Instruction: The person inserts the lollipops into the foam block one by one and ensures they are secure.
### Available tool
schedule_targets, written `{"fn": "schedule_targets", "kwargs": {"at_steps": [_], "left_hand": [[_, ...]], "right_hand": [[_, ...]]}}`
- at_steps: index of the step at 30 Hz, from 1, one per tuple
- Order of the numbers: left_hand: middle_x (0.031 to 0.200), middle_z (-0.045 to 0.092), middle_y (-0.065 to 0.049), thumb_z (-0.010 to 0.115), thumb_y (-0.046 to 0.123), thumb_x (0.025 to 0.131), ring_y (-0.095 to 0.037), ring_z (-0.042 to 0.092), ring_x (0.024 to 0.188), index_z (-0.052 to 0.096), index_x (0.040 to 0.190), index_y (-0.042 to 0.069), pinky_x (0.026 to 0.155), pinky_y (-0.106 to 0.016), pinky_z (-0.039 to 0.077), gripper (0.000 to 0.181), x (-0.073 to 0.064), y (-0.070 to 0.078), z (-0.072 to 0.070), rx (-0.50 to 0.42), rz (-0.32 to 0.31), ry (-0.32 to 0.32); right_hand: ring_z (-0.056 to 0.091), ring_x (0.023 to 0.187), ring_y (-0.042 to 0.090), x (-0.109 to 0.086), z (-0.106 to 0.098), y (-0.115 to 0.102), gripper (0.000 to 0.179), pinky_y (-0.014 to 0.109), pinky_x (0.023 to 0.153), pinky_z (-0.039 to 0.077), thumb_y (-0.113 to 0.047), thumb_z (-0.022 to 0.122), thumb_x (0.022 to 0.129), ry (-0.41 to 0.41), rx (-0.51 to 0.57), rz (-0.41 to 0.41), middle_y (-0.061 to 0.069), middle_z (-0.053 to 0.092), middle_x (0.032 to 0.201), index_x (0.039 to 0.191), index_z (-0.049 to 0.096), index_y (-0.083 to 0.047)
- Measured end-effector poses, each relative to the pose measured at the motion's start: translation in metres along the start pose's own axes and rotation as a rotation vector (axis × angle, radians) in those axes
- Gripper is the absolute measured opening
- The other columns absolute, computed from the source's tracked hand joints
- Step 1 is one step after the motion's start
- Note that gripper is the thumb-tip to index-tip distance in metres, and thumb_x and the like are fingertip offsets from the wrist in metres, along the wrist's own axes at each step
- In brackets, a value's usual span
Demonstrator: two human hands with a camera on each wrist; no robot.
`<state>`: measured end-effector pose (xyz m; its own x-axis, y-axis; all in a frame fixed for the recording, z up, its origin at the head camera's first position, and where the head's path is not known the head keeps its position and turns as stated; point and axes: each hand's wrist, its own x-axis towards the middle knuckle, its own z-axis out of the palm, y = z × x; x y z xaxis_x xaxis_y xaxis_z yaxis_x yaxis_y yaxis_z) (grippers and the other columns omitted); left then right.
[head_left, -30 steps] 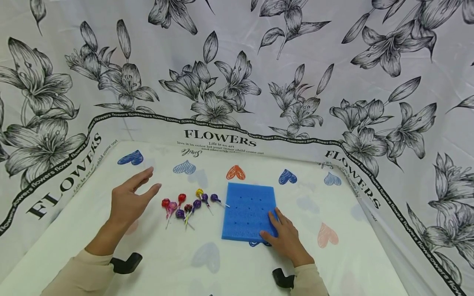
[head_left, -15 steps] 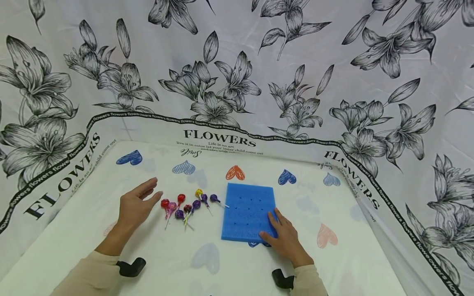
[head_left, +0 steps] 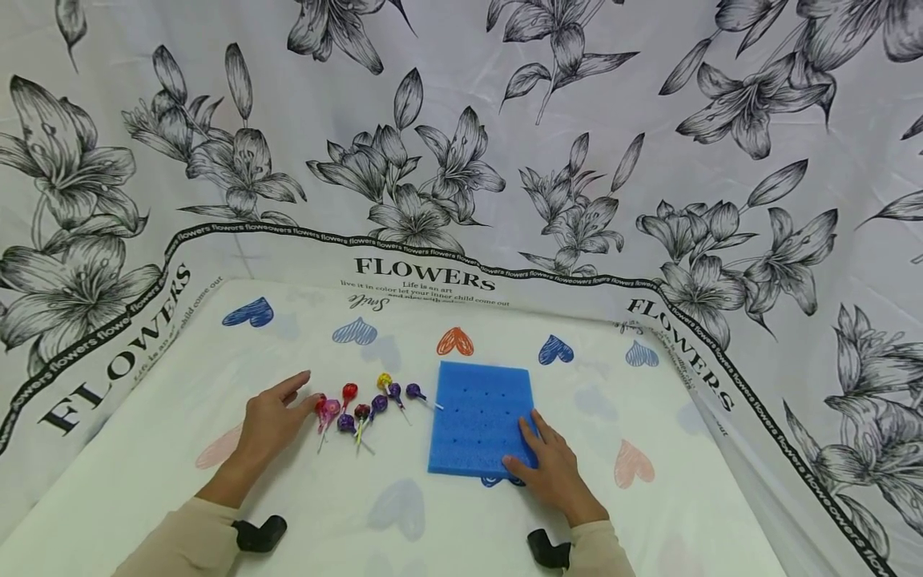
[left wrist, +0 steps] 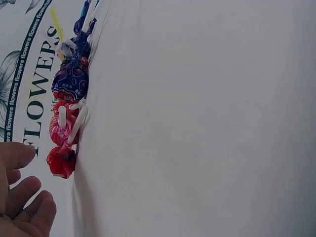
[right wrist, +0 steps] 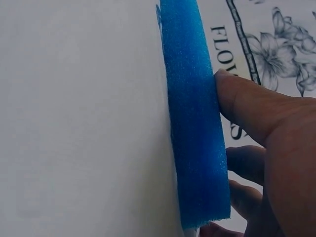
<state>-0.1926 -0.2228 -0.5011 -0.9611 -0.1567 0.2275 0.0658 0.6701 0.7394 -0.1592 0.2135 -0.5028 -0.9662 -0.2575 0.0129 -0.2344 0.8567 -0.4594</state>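
Observation:
Several wrapped lollipops lie in a loose group left of a blue foam block (head_left: 479, 413) dotted with small holes. My left hand (head_left: 272, 423) is beside the group's left end, its thumb close to a red lollipop (head_left: 320, 402). In the left wrist view that red lollipop (left wrist: 61, 162) sits just beyond the parted fingers, which hold nothing. My right hand (head_left: 554, 466) rests on the foam's lower right corner; in the right wrist view its thumb (right wrist: 242, 101) lies on the top face. A purple lollipop's (head_left: 413, 390) stick reaches the foam's left edge.
The table (head_left: 303, 513) wears a white cloth printed with hearts. A flower-patterned curtain (head_left: 461, 160) rises behind it and along both sides. Black curved pieces stick out at the left wrist (head_left: 261, 534) and right wrist (head_left: 548, 549).
My left hand has come down and to the right, to the red lollipop at the group's left end. The right hand stays on the foam block; the view tilts slightly.

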Motion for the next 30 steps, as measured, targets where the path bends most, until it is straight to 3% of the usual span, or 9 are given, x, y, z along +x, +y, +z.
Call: {"fn": "schedule_targets", "kwargs": {"at_steps": [10, 17, 24, 30], "left_hand": [[0.129, 0.053, -0.029, 0.065, 0.015, 0.093, -0.051, 0.043, 0.121, 0.056, 0.132, -0.003, 0.098, -0.063, 0.036, 0.044, -0.004, -0.008, 0.006, 0.115, -0.011, -0.150], [0.122, 0.060, -0.025, 0.061, 0.011, 0.095, -0.047, 0.048, 0.120, 0.058, 0.127, -0.007, 0.097, -0.061, 0.038, 0.037, -0.003, -0.009, 0.011, 0.100, 0.030, -0.185], [0.119, 0.061, -0.026, 0.063, 0.007, 0.092, -0.048, 0.048, 0.118, 0.061, 0.123, -0.006, 0.096, -0.063, 0.038, 0.034, -0.004, -0.004, 0.010, 0.100, 0.021, -0.153], [0.113, 0.064, -0.025, 0.067, 0.004, 0.089, -0.045, 0.058, 0.107, 0.064, 0.119, -0.005, 0.089, -0.057, 0.046, 0.032, -0.003, 0.002, 0.004, 0.046, 0.093, -0.014]], "right_hand": [[0.023, 0.136, 0.049, -0.003, 0.004, 0.003, 0.077, 0.068, 0.103, 0.023, -0.049, 0.062, 0.091, 0.006, 0.006, 0.005, 0.020, 0.022, 0.155, 0.147, 0.037, -0.003], [0.025, 0.134, 0.050, -0.004, 0.005, 0.003, 0.077, 0.069, 0.101, 0.024, -0.049, 0.062, 0.091, 0.019, 0.003, -0.010, 0.022, 0.024, 0.154, 0.146, 0.039, -0.001], [0.024, 0.135, 0.050, -0.003, 0.003, 0.003, 0.077, 0.068, 0.101, 0.024, -0.049, 0.062, 0.091, 0.021, 0.003, -0.009, 0.021, 0.023, 0.154, 0.147, 0.038, -0.001], [0.023, 0.135, 0.050, -0.001, 0.002, 0.002, 0.078, 0.069, 0.102, 0.023, -0.049, 0.062, 0.091, 0.020, 0.008, -0.009, 0.021, 0.022, 0.155, 0.147, 0.037, -0.001]]}}
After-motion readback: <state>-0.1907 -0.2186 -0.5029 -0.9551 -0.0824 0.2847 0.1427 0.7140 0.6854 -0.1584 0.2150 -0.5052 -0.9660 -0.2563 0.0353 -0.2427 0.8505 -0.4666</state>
